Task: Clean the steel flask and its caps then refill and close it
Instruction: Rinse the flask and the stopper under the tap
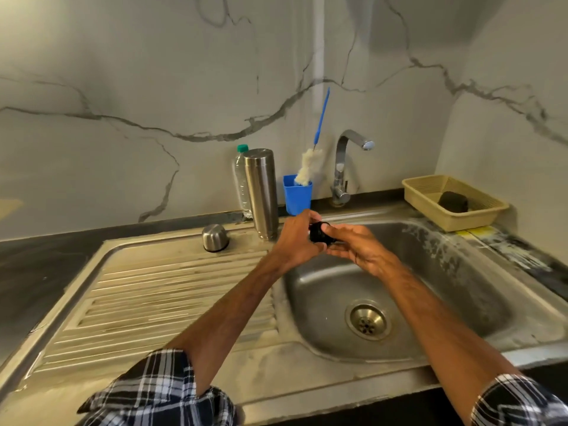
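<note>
Just beyond the left hand (295, 238) stands a blue cup (297, 196) holding a bottle brush (309, 167) head-up, its white bristles above the rim and its blue handle leaning on the wall. Well off to the right of the right hand (359, 247), a beige basket (430, 207) holds one dark scrubber (453, 202). Below both hands lies the sink basin (430, 272), with only its drain (367, 321) showing. The two hands meet over the basin's far left corner and share a small black cap (318, 232): the left hand's fingers curl round it, while the right hand holds it between a thumb on top and fingers stretched beneath. The cap is mostly hidden, showing only a dark, rounded shape. The steel flask (262, 193) stands on end on the surface (153, 296) just behind the left hand, touching neither hand — brushed and tall, narrowing slightly at its foot. A clear plastic bottle (241, 179) with a green top stands behind it, and a domed steel cap (215, 237) sits farther left of the hand.
</note>
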### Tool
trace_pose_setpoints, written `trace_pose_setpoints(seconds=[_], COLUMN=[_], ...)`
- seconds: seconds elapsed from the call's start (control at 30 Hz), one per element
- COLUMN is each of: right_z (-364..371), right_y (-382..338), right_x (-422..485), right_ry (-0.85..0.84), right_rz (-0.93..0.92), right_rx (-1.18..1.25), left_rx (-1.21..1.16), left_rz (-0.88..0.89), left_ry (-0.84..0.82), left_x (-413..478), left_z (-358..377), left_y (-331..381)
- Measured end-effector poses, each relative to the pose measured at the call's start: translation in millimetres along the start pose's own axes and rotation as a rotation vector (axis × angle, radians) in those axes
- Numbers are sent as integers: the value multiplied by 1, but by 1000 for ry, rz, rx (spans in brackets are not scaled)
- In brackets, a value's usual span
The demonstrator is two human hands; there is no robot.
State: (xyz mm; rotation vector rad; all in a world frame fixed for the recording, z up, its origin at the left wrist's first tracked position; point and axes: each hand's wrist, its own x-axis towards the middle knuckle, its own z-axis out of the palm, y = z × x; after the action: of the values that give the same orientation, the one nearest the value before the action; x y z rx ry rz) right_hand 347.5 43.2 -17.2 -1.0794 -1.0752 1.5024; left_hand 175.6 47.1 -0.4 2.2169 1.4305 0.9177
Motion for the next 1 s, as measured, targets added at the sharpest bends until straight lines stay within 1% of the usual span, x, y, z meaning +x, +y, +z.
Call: trace_pose_setpoints(seconds=[0.07,0.17,0.23,0.33,0.5,0.57,0.7,0.87,1.0], right_z=[-10,-22,-29,-37,-46,-49,-55,-59,-58], right_y=[2,4,7,13,15,17,20,21,21], right_x=[8,20,28,36,42,44,50,53,52], right_ry=[105,227,282,333,365,368,381,380,374], right_rz=[-7,-22,-29,-27,-39,-35,-21,-15,-14], right_rx=[82,192,234,223,243,240,223,224,226], left_rx=[21,56,71,83,74,131,249,199,27], left_rz=[-22,-41,-53,-53,-30,-3,46,17,-15], left_ry=[-23,-14,8,54,76,74,145,182,213], left_x=[17,48,71,106,150,164,180,182,182], left_z=[10,23,29,38,54,62,69,74,78], left_y=[2,4,6,12,19,17,13,7,1])
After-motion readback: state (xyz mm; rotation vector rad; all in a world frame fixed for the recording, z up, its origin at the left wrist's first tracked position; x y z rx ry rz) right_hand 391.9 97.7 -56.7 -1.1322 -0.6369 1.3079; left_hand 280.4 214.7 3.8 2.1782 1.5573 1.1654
